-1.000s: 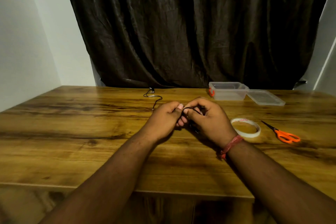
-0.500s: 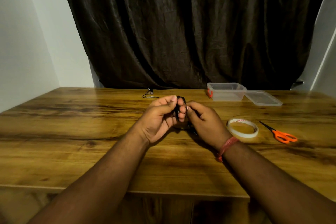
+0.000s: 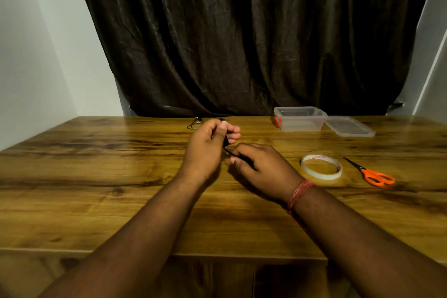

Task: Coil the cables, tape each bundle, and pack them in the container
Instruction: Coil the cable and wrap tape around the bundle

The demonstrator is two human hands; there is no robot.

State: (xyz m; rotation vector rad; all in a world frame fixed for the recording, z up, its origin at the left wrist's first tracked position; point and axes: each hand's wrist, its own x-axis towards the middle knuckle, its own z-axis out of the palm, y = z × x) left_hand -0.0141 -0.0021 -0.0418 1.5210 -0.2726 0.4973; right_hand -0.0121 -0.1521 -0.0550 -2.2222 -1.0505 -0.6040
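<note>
the left hand [image 3: 205, 147] held the small coil of the black cable [image 3: 227, 146] pinched between thumb and curled fingers, raised a little above the table [image 3: 96, 189]. the right hand [image 3: 261, 167] was lower and just beside it, and its fingers were curled around the free strand of the same cable, which ran tight from the coil down into this hand. how many loops the coil had, i could not tell, because the fingers covered most of it.

the cable looked thin, light and soft. i judge that it would bend without any force, but that it would also spring open if the pinch became loose. the good place to hold it seemed to be across all the loops at one point, as the left hand did, while the other hand led the loose end.

a second dark cable [image 3: 194, 123] lay on the far part of the table, well apart from the hands. the clear container [image 3: 300, 118] stood at the far right with its lid [image 3: 348, 126] just beside it. the tape roll [image 3: 321, 167] and the orange scissors [image 3: 372, 174] lay near the right hand, not touched.

compared with half a second before, the hands were no more pressed together: the left one had gone up and away, the right one had come down, and a short piece of cable showed between them.
</note>
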